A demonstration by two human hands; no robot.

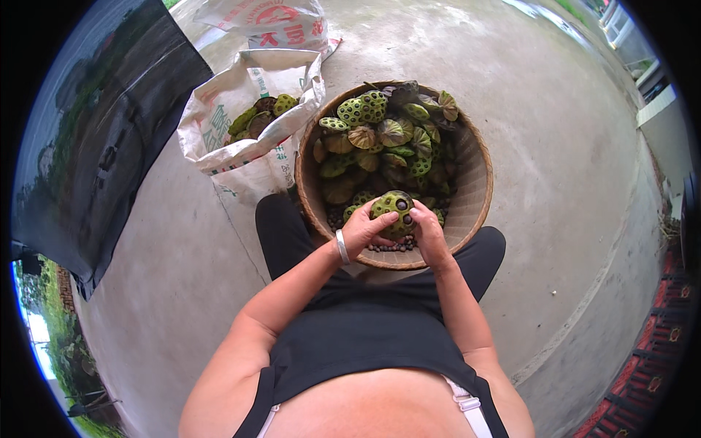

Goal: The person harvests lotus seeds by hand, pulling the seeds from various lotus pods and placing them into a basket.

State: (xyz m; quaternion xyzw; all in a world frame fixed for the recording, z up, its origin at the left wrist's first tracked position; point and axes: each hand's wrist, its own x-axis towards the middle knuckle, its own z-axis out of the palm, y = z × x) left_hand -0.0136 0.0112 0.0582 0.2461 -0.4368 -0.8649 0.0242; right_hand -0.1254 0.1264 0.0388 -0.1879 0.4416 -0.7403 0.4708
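Note:
A green lotus seed pod (390, 206) with dark seeds in its holes is held above the near part of a round woven bamboo basket (472, 189). My left hand (364, 227), with a silver bracelet at the wrist, grips the pod from the left, thumb across its face. On the right side my right hand (430, 230) has its thumb and fingertips on the pod's edge, by two exposed dark seeds. Loose brown lotus seeds (397, 245) lie in the basket below my hands. Many more green and brownish lotus pods (391, 131) are heaped in its far part.
Left of the basket stands an open white woven sack (211, 123) with lotus pods (257, 117) inside. Behind it is another white sack (285, 22) bearing red print. A large dark glossy panel or sheet (104, 120) rises at the left. The concrete floor (558, 164) surrounds the basket.

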